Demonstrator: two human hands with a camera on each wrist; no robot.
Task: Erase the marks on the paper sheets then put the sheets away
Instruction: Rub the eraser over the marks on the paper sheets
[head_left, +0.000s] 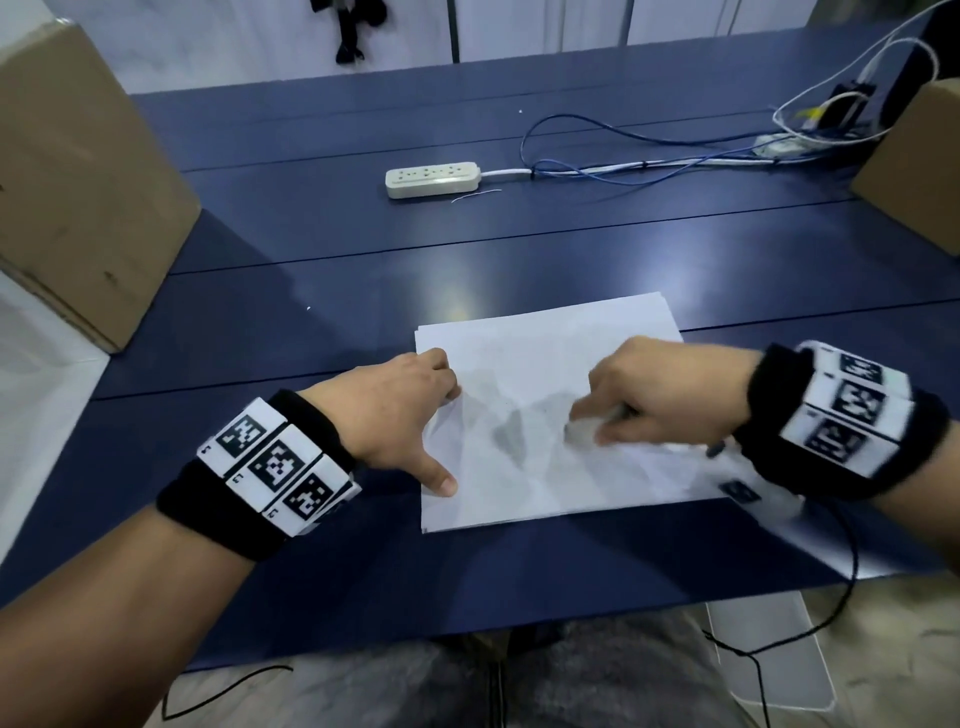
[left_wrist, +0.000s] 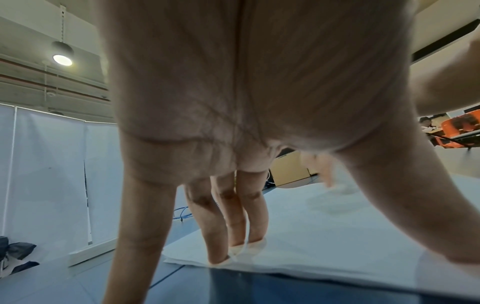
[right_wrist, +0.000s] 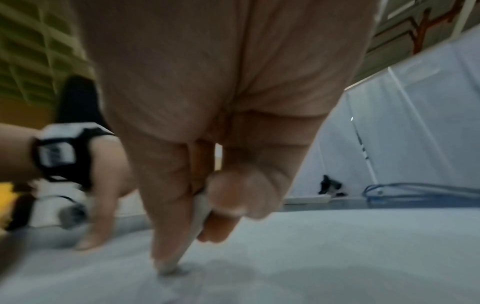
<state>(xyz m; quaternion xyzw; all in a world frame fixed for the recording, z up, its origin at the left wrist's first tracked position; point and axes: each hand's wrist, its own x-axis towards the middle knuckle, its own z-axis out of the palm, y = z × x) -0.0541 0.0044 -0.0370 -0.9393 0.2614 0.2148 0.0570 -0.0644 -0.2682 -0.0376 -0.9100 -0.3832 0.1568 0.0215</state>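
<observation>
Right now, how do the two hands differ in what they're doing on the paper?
The left hand is spread with straight fingers, pressing the left edge of the paper sheets flat; the right hand is curled, pinching a small white eraser. The left hand holds nothing, while the right hand presses the eraser's tip onto the top sheet. The left hand looks sharp, the right hand blurred. Both touch the same stack on the blue table.

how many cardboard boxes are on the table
2. One cardboard box stands at the table's far left edge; another cardboard box sits at the far right, partly cut off. Others may lie out of view.
</observation>
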